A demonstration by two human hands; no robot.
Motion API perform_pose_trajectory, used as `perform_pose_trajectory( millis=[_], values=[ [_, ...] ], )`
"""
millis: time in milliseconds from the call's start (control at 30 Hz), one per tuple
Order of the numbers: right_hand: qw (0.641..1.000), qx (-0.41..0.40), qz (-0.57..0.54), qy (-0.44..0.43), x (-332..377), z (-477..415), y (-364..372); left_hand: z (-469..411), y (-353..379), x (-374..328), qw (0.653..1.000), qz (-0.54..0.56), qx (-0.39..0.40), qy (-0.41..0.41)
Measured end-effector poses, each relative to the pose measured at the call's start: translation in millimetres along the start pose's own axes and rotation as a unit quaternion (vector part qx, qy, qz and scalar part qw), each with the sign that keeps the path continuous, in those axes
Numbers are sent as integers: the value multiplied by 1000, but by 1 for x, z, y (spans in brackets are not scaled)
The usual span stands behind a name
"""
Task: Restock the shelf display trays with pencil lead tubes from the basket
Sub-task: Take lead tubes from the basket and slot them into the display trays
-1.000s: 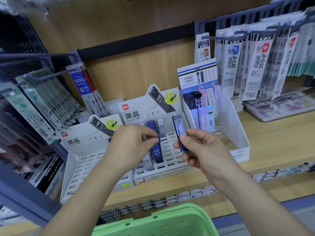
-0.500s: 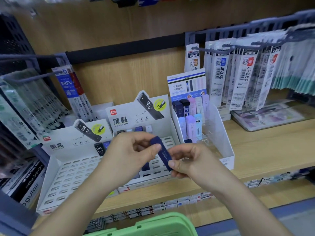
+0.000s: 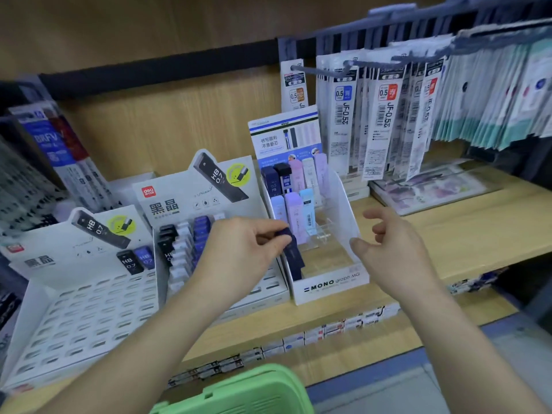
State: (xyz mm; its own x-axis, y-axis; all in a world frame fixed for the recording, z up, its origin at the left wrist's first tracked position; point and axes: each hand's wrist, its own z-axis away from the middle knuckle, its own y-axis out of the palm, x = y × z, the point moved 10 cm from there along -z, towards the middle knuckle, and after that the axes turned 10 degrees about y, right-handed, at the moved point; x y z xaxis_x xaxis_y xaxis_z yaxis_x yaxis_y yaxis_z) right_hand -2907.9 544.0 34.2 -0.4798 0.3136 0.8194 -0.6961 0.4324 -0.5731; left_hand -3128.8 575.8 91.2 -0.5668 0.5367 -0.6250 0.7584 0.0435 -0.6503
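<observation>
Light was bright and even, with soft shadows. Hanging refill packs (image 3: 493, 94) blurred at the edges. Wide-angle bending showed.

We see a dark blue lead tube (image 3: 294, 258), tilted, pinched by the left hand (image 3: 242, 252) at the front-left corner of the right tray (image 3: 328, 286). Pastel tubes (image 3: 294, 210) stand along its back. The green basket (image 3: 239, 389) sits below the front edge of the shelf (image 3: 448, 234).
</observation>
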Motion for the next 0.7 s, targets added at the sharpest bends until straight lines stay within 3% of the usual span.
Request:
perform_pose_trajectory(
  millis=[200,533,700],
  values=[
    [997,74,21,8,-2,3,22,-6,28,-20,972,-187,88,115],
    [996,90,7,-5,-6,-1,29,-10,31,-17,948,-293,66,102],
    [995,-58,-10,-79,17,8,-8,-7,20,-14,962,-259,46,77]
  ],
)
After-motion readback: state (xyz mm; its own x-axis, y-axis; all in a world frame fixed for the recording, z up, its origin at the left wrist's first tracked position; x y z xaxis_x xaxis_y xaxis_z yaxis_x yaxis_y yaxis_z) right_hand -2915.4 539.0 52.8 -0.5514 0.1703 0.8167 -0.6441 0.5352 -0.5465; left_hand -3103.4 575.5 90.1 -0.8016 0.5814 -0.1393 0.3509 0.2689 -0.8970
